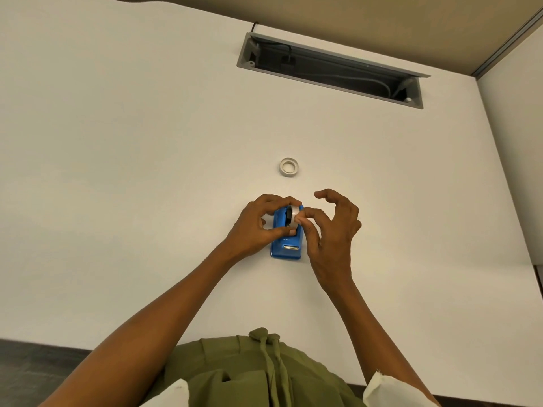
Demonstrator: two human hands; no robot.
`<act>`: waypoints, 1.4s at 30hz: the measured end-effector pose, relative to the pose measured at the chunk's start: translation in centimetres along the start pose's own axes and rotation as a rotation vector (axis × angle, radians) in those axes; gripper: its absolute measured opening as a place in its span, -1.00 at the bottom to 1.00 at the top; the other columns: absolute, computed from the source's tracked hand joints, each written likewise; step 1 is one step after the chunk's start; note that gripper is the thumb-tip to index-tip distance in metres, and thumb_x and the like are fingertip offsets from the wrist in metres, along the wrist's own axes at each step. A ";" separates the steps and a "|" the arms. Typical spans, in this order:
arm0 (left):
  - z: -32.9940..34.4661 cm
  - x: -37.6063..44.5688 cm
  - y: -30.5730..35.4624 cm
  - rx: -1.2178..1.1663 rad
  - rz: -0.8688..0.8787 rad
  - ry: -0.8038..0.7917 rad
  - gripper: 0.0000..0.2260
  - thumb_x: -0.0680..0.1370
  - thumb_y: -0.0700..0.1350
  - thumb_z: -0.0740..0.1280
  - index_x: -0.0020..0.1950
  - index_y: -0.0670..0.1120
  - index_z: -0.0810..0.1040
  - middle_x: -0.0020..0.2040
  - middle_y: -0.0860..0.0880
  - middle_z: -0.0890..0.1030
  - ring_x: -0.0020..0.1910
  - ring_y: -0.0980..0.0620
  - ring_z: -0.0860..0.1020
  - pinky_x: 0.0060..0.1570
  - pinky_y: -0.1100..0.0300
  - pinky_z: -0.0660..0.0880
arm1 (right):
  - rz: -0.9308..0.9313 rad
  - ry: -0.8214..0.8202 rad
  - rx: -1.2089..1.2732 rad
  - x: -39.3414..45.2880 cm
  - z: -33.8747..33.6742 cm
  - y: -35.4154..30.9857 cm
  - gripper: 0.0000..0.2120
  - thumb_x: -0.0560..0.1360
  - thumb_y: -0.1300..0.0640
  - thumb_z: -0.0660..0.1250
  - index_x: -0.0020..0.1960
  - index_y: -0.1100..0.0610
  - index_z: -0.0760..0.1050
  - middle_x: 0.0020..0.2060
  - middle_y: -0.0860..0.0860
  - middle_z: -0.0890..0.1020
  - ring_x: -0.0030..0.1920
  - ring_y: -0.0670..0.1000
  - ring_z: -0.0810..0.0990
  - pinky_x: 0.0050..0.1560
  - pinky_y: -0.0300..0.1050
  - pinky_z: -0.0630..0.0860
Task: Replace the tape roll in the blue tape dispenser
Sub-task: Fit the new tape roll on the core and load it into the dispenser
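The blue tape dispenser [286, 246] lies on the white desk [147, 171], its metal cutter end pointing toward me. A tape roll [293, 215] on a dark hub sits in its far end. My left hand [258, 227] wraps the dispenser's left side, thumb and fingers around the body. My right hand [329, 227] pinches the roll with thumb and forefinger, its other fingers spread. A second, whitish tape roll [288, 167] lies flat on the desk a little beyond the dispenser, apart from both hands.
An open grey cable tray [332, 69] with cords inside is set into the desk at the back. A beige partition [382, 22] rises behind it. The desk's right edge [511, 201] runs along a seam, and its front edge lies by my green clothing.
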State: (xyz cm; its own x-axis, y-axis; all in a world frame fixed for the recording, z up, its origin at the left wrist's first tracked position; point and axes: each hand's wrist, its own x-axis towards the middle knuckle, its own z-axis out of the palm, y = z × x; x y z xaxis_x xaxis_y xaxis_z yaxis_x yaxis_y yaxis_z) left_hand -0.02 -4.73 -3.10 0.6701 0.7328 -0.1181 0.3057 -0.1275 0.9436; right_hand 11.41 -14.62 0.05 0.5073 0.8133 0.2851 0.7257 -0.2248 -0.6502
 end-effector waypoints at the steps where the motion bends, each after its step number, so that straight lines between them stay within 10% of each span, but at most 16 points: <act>1: 0.0 0.0 -0.1 0.004 -0.005 0.000 -0.58 0.39 -0.08 0.47 0.21 0.06 0.47 0.23 -0.06 0.51 0.11 0.03 0.45 -0.12 0.36 0.34 | 0.000 0.006 0.004 -0.2 0.0 0.0 -0.90 0.48 0.23 0.36 -0.05 0.11 0.62 0.21 0.10 0.49 0.26 -0.07 0.29 0.16 -0.34 0.06; 27: -0.1 -0.3 0.3 0.005 0.030 -0.017 -0.55 0.40 -0.08 0.46 0.22 0.14 0.40 0.25 -0.03 0.49 0.12 0.04 0.44 -0.08 0.38 0.35 | 0.006 -0.004 0.053 -1.8 -0.7 -0.2 -0.87 0.45 0.17 0.37 -0.04 0.19 0.63 0.09 0.20 0.54 0.12 0.11 0.48 0.12 -0.06 0.33; 42: -1.2 -0.4 -0.8 0.170 0.044 -0.278 -0.13 0.14 0.25 0.52 0.31 0.48 0.09 0.39 0.18 0.23 0.32 0.10 0.24 0.21 0.22 0.28 | 0.007 -0.030 0.111 -1.8 -0.3 0.3 -0.83 0.45 0.12 0.36 -0.02 0.17 0.63 0.07 0.16 0.55 0.09 -0.01 0.45 0.08 0.10 0.47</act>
State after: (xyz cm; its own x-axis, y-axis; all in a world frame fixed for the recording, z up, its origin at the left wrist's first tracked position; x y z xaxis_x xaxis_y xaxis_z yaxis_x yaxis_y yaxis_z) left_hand -1.36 -4.14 -3.40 0.8369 0.5169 -0.1801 0.3650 -0.2818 0.8873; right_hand 10.84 -16.30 -0.48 0.4965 0.8280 0.2605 0.6656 -0.1706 -0.7265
